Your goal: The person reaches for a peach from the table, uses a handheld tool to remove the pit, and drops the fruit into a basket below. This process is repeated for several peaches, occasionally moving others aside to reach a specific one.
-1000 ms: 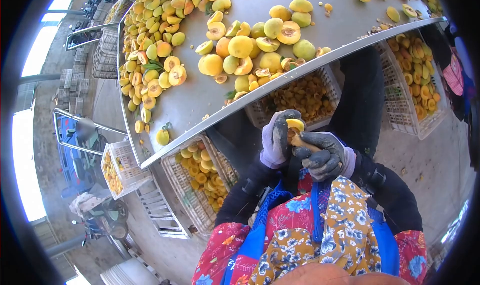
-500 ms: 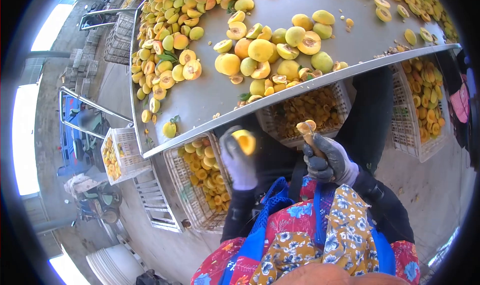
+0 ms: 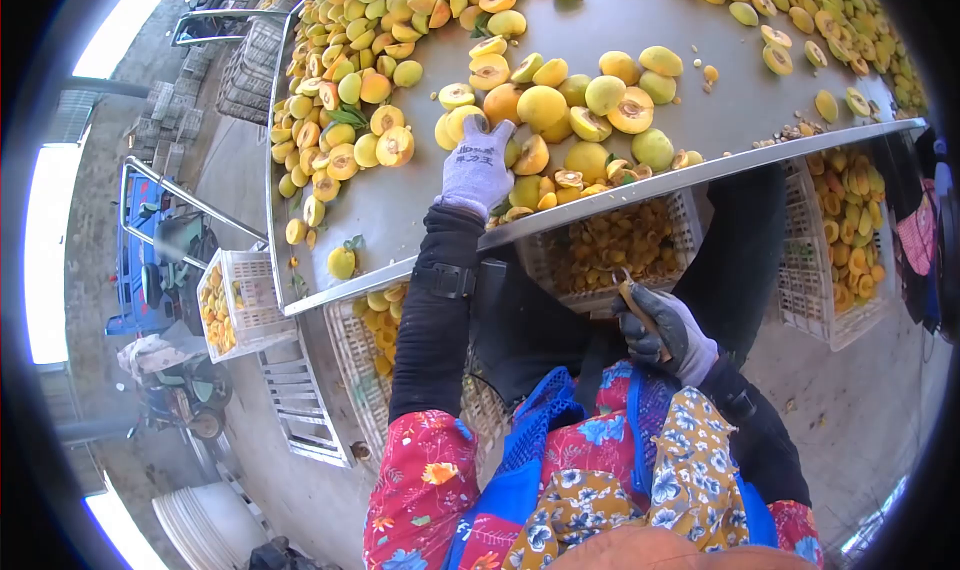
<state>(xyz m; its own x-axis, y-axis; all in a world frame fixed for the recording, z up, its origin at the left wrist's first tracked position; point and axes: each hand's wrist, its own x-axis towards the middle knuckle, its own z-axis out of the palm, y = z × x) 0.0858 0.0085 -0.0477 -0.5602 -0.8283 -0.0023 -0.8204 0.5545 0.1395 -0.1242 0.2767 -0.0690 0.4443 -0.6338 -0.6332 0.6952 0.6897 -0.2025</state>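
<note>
My left hand [image 3: 478, 165], in a pale glove, reaches over the table's near edge into a cluster of peaches. Its fingers are apart and touch a yellow peach [image 3: 460, 123]; the fingertips are partly hidden among the fruit. Low in front of my lap, my right hand [image 3: 665, 332], in a grey-coated glove, is closed around a pitting tool [image 3: 640, 307] with a wooden handle and a small curved metal tip. Whole and halved peaches, such as a cut half [image 3: 631, 110], lie around the left hand.
The metal table [image 3: 640, 195] has a raised rim. Beneath it stand a crate of peach scraps [image 3: 610, 240] and, to the left, a crate of halves [image 3: 380, 330]. Another crate [image 3: 850, 240] is at the right. A small white crate [image 3: 240, 310] hangs near the table's left corner.
My left hand has let go of a peach half and moved up from the left crate to the fruit on the table. The bit of fruit on the pitting tool's tip is gone.
</note>
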